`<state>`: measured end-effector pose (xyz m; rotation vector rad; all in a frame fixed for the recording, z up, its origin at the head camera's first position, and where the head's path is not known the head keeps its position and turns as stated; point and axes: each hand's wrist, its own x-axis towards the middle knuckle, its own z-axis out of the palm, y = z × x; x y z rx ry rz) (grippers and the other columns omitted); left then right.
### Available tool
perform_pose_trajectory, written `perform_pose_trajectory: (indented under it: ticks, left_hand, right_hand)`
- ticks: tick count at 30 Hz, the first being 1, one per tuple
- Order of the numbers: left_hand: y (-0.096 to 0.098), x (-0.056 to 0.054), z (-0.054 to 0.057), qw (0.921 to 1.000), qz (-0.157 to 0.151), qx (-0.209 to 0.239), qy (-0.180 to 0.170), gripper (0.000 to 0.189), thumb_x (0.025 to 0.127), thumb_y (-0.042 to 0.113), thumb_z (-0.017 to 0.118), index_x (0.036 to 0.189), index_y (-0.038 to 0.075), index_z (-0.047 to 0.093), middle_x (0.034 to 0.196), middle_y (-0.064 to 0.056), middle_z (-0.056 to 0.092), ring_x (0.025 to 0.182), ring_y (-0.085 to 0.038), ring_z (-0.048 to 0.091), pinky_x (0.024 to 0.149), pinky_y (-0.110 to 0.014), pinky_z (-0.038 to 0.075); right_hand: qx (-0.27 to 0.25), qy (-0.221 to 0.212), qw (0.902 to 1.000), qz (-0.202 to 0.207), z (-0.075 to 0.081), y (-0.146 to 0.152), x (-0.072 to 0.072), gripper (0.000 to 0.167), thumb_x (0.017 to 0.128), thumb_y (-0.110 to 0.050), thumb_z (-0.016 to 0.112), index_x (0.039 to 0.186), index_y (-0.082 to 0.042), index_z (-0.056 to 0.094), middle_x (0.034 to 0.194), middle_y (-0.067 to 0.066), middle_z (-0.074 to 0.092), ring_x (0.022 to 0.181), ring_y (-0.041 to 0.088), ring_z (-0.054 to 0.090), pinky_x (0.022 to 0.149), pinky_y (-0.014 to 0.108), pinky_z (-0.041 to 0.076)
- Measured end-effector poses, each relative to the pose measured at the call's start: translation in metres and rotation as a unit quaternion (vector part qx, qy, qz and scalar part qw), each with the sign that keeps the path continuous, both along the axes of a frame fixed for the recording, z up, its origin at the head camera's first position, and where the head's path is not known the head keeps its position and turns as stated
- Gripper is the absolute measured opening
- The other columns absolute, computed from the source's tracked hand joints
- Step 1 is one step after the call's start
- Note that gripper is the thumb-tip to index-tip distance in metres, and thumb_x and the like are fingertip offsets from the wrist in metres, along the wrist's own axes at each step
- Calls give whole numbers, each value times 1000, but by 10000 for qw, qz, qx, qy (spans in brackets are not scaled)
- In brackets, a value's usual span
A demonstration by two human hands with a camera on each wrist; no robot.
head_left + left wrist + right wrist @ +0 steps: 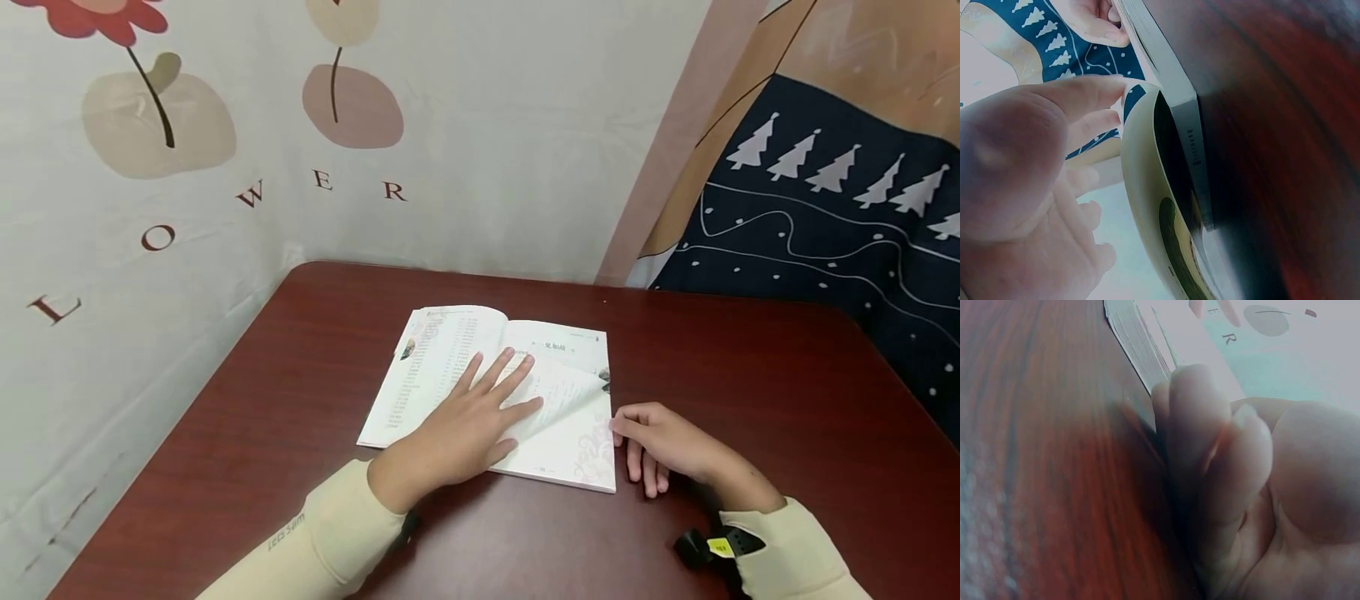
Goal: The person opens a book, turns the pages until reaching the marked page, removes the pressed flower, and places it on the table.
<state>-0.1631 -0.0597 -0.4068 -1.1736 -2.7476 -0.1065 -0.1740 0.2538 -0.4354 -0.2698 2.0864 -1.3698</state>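
Note:
An open book (420, 375) with printed pages lies on the table, its spine towards the middle. My left hand (468, 421) is spread across it, fingers straight, over a page (558, 396) that stands partly lifted and curls across the right side. In the left wrist view the book's cover (1141, 150) bows up beside the thumb of that hand. Just off the book's right edge my right hand (667, 446) rests on the table, fingers loosely bent, thumb and forefinger close to the edge. The right wrist view shows nothing gripped between those fingers (1200, 419).
The reddish-brown wooden table (247, 400) extends around the book on all sides. A pale printed curtain (510, 167) hangs behind it, and a dark cloth with white trees (825, 225) hangs at the right. A black wrist device (697, 548) sits on the right wrist.

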Motion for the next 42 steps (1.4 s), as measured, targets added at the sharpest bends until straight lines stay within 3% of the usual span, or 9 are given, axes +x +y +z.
perform_pose_trajectory:
  ticks: [10,15,22,29,42]
  left_hand:
    - [2,0,1,9995,89,-58,283,71,90,29,74,151,11,44,165,-8,27,156,-28,16,126,-51,14]
    - [2,1,0,9997,154,-35,194,72,92,23,71,154,8,37,165,-7,28,156,-27,17,126,-48,14]
    - [1,2,1,9998,155,49,77,62,95,15,65,153,17,42,165,-6,29,156,-29,18,126,-51,14]
    - [0,3,0,10000,87,7,17,48,95,8,59,139,27,60,164,-8,32,155,-30,20,125,-54,16]
    - [-1,3,0,9994,184,-254,130,42,95,10,58,137,18,62,162,-8,36,153,-31,26,124,-52,22]
  right_hand:
    - [-29,-19,10000,18,0,1,0,38,106,-29,46,97,7,53,60,11,63,38,16,61,37,27,47]
    - [-47,-82,9999,67,-2,1,1,38,107,-29,46,96,7,53,60,10,63,39,16,61,37,27,47]
    - [-44,-30,10000,27,-1,-1,1,38,106,-29,46,95,7,53,60,10,62,38,15,60,36,26,47]
    - [-77,-79,9999,52,-1,-2,1,38,106,-29,46,95,7,52,60,10,62,38,15,61,37,25,46]
    - [-49,-25,10000,58,1,-1,1,38,107,-29,46,96,7,52,60,10,62,38,15,61,37,26,47]
